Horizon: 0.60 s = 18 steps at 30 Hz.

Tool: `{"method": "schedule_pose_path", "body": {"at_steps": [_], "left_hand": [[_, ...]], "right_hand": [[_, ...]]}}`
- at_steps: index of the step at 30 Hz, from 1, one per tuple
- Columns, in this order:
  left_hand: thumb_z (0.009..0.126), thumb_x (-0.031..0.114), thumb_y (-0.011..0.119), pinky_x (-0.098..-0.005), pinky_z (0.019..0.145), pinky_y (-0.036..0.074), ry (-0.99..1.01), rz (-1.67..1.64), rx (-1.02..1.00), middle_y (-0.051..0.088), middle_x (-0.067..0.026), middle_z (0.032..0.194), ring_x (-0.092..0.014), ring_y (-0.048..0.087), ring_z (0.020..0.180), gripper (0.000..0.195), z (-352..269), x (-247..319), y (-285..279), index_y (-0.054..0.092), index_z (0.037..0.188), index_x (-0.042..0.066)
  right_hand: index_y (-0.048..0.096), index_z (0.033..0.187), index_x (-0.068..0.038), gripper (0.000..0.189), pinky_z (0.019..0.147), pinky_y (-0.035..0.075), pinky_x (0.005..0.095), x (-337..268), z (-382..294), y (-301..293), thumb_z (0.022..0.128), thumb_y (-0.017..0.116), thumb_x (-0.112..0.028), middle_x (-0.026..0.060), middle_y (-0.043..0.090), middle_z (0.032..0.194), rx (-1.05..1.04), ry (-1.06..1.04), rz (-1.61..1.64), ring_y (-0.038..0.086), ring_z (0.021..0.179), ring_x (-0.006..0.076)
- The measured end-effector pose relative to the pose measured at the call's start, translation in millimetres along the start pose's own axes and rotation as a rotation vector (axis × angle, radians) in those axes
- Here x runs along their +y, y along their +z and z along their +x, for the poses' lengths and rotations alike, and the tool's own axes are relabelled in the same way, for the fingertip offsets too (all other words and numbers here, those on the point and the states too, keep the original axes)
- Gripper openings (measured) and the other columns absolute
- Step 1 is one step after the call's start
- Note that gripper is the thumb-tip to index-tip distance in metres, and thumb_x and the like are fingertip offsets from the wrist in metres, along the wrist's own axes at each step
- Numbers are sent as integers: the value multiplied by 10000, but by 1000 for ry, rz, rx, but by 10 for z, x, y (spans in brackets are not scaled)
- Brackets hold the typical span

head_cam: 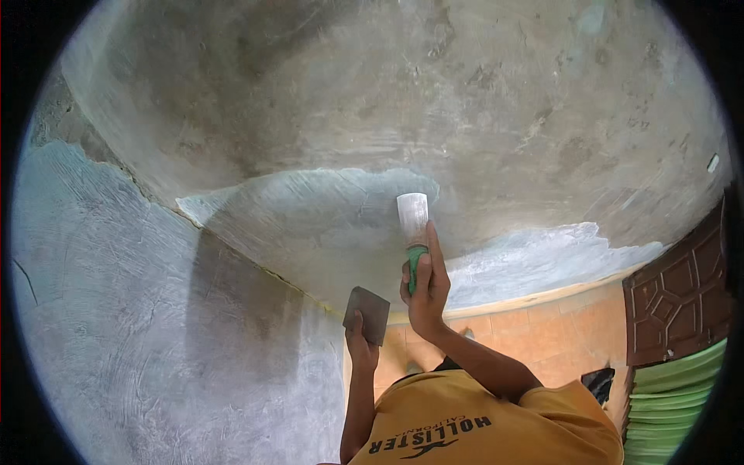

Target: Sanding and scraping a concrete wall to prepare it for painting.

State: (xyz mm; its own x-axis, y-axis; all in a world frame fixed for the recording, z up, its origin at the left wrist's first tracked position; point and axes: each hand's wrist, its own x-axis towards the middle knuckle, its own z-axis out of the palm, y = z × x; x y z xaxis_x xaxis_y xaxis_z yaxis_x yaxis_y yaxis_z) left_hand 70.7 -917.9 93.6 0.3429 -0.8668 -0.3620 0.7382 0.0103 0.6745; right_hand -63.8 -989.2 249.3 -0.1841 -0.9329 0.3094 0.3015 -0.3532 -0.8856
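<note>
My right hand (427, 290) grips the green handle of a putty knife (412, 218), its pale-coated blade pointing up at the wall, with one finger stretched along the blade's side. Whether the blade touches the wall I cannot tell. Lower and to the left, my left hand (361, 343) holds a flat, dark, squarish plate (367, 314), the thumb on its face. Before me rises a grey plastered wall (349, 116) with a patch of pale skim coat (325, 192) around and left of the blade. Another whitish patch (523, 261) lies low on the wall to the right.
A side wall (116, 325) coated in pale filler meets the front wall at a cracked corner on the left. Orange floor tiles (523, 331) lie below. At the right are a brown panelled door (677, 296), a green curtain (674, 401) and a black item (598, 383) on the floor.
</note>
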Motion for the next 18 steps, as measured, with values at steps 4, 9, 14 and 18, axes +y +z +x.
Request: {"method": "schedule_pose_path", "body": {"at_steps": [4,9,14,18], "left_hand": [[1004,273,647,-378,1049,491,-17,19,-59,578,-79,1373,-219,582,1234,502,46,25,-31,474,1403,23],[1002,274,650,-376,1053,489,-1,14,-32,573,-85,1378,-217,579,1236,501,46,37,-13,476,1401,27],[1000,275,654,-372,1052,490,-28,18,-32,572,-84,1376,-216,579,1234,500,47,10,-3,478,1407,45],[995,271,661,-362,1039,498,-50,25,-34,587,-86,1356,-211,588,1225,500,111,-38,66,482,1403,44]], "right_hand": [[285,1597,-124,539,435,293,185,-155,73,51,1115,364,-351,-25,471,710,-9,-29,37,339,512,24],[422,1538,-86,478,521,350,203,-114,-39,-243,1108,409,-295,-53,462,728,-41,43,-23,404,586,32],[504,1486,-83,437,530,361,202,-410,273,-378,1092,475,-269,-47,515,763,-138,-52,-58,414,596,29],[537,1462,-84,431,552,384,196,-334,216,-553,1089,484,-292,-45,552,787,-130,-8,-81,432,614,31]]}}
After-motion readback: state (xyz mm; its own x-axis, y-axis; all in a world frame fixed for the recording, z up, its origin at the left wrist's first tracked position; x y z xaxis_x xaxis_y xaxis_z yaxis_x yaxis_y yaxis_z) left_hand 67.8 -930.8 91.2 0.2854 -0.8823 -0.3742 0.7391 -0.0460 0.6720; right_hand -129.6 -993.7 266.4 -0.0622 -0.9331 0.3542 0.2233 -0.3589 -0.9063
